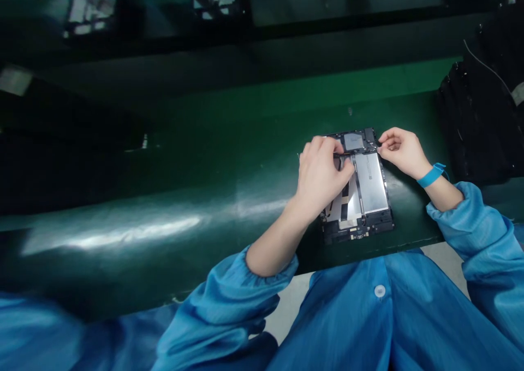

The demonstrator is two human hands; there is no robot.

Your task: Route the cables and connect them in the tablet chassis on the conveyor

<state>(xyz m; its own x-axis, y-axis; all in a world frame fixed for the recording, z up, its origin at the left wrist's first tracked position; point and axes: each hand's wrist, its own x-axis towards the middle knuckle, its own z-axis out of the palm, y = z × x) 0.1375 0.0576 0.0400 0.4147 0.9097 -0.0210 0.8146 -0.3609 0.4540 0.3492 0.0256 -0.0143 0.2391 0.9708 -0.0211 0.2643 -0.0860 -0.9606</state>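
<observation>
Our hands at work on an opened tablet, lying back-up on the green bench.

Our left hand lies over the tablet's upper middle, fingers curled and pinching something thin we cannot make out; our right hand, above a blue wrist strap, pinches at the top right edge, near the silver battery. We judge a hard tug could tear a thin part there, or slide the tablet toward the bench edge.

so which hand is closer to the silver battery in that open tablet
Left. The left hand lies over the silver battery and covers its left part; the right hand pinches at the tablet's upper right edge, just beyond the battery's corner.
</observation>
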